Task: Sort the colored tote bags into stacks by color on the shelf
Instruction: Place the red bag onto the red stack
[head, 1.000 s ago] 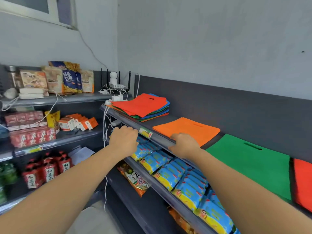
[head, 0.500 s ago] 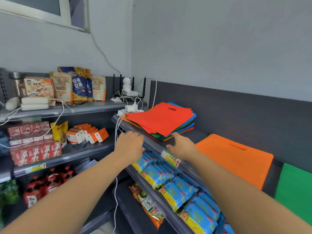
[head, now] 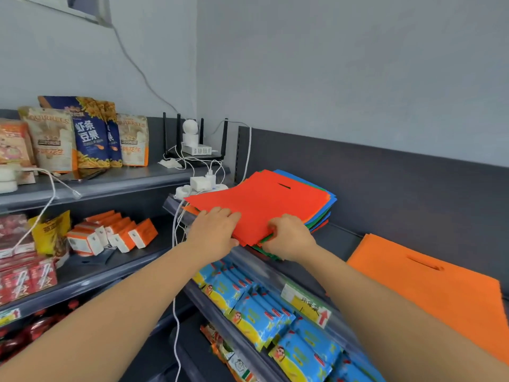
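A mixed stack of tote bags [head: 316,213] lies on the top grey shelf [head: 338,241], with blue, green and orange edges showing under a red tote bag [head: 264,205] on top. My left hand [head: 214,230] pinches the red bag's near edge, thumb under it. My right hand [head: 286,235] grips the near right corner of the stack, fingers curled into the layers. A single orange tote bag [head: 429,288] lies flat on the shelf to the right.
A power strip with white chargers and cables [head: 203,186] sits right behind the stack's left corner, below a router [head: 195,150]. Blue snack packets [head: 264,312] fill the shelf below. Snack bags [head: 82,133] and orange boxes [head: 113,235] stand on the left shelves.
Both hands moved from the shelf's front rail up onto the stack and took hold of its near edge. The view swung left and closer; the green bag left the frame.
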{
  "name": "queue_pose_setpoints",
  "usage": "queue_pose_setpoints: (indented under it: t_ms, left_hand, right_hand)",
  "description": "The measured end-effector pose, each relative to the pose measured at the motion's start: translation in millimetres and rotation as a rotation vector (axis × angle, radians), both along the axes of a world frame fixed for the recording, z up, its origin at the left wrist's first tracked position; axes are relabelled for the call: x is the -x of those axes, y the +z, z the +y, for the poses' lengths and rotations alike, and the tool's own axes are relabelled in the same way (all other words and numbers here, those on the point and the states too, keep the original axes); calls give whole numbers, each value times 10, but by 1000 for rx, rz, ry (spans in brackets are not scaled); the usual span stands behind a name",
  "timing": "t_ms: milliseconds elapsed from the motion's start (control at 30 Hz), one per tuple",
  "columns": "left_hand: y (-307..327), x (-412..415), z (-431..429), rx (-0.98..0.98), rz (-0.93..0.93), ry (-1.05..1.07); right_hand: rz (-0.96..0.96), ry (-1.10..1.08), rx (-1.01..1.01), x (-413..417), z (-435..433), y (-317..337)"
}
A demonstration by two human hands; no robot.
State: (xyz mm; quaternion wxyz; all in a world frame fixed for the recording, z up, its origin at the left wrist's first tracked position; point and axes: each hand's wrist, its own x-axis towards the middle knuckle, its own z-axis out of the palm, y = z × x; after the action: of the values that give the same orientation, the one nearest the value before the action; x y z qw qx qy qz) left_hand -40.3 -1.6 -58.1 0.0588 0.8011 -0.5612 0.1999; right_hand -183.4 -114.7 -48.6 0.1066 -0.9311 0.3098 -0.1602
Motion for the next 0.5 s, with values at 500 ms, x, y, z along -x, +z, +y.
queue_pose_setpoints:
  t_ms: [500]
  left_hand:
    - [133,-728,-485,93,290,-447]
  right_hand:
    - [-489,-330,-520,-233,-1,69]
